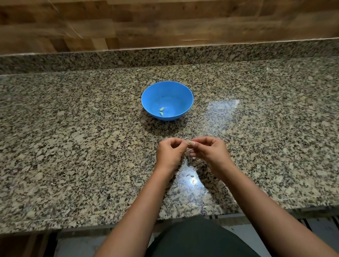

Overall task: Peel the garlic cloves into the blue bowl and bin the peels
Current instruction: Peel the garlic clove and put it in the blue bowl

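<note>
A blue bowl (pixel 179 91) stands on the granite counter with two peeled garlic cloves (pixel 161 111) lying in its bottom. In front of it, my left hand (pixel 169 153) and my right hand (pixel 208 148) meet above the counter. Between their fingertips they pinch a small garlic clove (pixel 189 143), mostly hidden by the fingers. Thin bits of garlic peel (pixel 190 175) lie on the counter just below my hands.
The granite counter (pixel 65 145) stretches wide to both sides, with a raised granite ledge and a wooden wall behind. A stray peel bit (pixel 52 184) lies at the left. The counter's front edge runs just above my dark clothing.
</note>
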### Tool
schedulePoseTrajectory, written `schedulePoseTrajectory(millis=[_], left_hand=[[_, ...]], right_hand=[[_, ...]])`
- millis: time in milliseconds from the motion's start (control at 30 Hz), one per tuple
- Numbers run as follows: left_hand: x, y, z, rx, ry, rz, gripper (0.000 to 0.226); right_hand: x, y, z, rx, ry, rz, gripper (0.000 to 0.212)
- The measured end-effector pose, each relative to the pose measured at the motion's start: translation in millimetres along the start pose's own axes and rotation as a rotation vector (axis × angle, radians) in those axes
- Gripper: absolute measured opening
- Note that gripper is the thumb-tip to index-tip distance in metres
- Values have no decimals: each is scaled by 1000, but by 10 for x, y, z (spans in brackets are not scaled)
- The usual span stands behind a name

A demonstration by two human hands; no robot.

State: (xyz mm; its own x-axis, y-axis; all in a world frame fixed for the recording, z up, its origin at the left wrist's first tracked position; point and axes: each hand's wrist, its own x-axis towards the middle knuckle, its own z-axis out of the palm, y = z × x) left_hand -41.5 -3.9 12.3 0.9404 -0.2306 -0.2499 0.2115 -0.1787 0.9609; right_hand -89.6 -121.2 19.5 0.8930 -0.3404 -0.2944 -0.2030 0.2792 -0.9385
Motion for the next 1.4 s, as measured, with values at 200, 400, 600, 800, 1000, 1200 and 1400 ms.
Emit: schedulePoseTrajectory(millis=[200, 400, 600, 800, 1000, 1200, 1400], left_hand=[[-7, -21, -18, 67, -15, 23, 7], [-4, -18, -34, 130, 7, 57, 6], [-32, -53, -76, 303, 35, 117, 3], [-51, -99, -84, 521, 18, 197, 8], [-22, -91, -82, 552, 29, 191, 8], [-96, -179, -195, 421, 72, 122, 8], [-113, -225, -261, 338, 114, 82, 10]], right_hand=[[3, 10, -1, 67, -39, 102, 17], [26, -27, -16, 285, -66, 261, 11], [120, -11, -84, 138, 85, 211, 16], [475, -93, -199, -549, 280, -49, 7], [562, -114, -175, -743, 247, -142, 26], [-55, 247, -106, -861, 168, -294, 53], [-331, 501, 18, -1459, -153, -266, 93]])
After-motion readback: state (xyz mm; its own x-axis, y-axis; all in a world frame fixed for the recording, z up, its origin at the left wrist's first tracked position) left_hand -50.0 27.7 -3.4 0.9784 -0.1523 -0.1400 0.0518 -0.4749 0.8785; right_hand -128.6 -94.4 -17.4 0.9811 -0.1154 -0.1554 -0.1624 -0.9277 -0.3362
